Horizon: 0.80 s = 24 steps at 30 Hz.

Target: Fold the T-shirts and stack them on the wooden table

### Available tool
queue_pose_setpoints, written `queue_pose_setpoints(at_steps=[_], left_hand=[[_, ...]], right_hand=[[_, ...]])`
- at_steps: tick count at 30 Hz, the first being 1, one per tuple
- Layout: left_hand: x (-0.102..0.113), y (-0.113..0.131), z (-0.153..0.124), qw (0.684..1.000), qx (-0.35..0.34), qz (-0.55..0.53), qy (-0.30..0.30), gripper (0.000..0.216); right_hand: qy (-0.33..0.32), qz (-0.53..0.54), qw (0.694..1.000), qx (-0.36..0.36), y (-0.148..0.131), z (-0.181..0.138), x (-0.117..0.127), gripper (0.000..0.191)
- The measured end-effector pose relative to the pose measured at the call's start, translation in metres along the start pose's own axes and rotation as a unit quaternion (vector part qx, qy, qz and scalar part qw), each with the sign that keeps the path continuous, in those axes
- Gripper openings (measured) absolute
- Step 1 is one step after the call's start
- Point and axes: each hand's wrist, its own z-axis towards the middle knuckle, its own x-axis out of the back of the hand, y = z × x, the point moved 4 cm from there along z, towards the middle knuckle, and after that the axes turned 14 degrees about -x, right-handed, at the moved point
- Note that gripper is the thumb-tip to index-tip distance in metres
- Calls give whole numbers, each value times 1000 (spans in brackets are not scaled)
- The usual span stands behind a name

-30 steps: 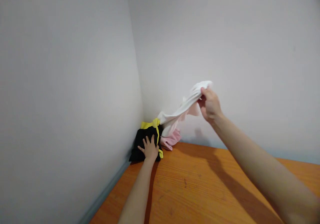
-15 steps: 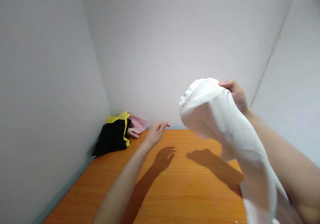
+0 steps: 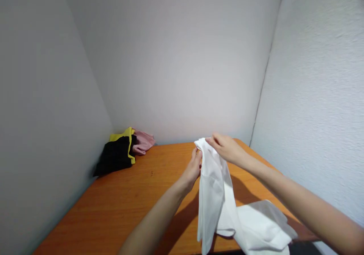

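Both hands — the left hand [image 3: 193, 168] and the right hand [image 3: 226, 148] — pinch the top edge of a white garment [image 3: 216, 194] hanging onto the wooden table [image 3: 136, 198], well apart from the black-and-yellow garment [image 3: 116, 156] and pink cloth [image 3: 143, 142] in the far-left corner.

The left hand [image 3: 193, 169] is no longer flat on the black and yellow garment [image 3: 115, 157] in the corner. It has crossed over and now grips the top edge of the white garment [image 3: 212, 183], just beside the right hand [image 3: 226, 148]. That hand has drawn the cloth clear of the pink garment [image 3: 142, 143] and lowered it from its raised position. The cloth now hangs between both hands, its lower end heaped on the table [image 3: 127, 198]. The view has swung right, showing the right wall [image 3: 318, 76].
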Motion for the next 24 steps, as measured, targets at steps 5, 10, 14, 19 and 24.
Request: queue_pose_setpoints(at_steps=[5,10,14,19,24], left_hand=[[-10,-12,-26,999,-2,-38,32,54],[-3,-21,-46,988,-9,-116,98,40],[-2,-39,-62,982,1,-97,161,40],[-10,-45,-77,998,6,-21,66,45],[27,-6,-75,992,-65,32,99,32]], right_hand=[[-133,86,987,-10,3,-54,-36,30],[-157,156,971,-93,37,-59,-55,40],[-235,345,901,-118,48,-68,-72,47],[-273,476,822,-152,40,-91,-68,40],[-154,540,801,-208,53,-92,-15,29]])
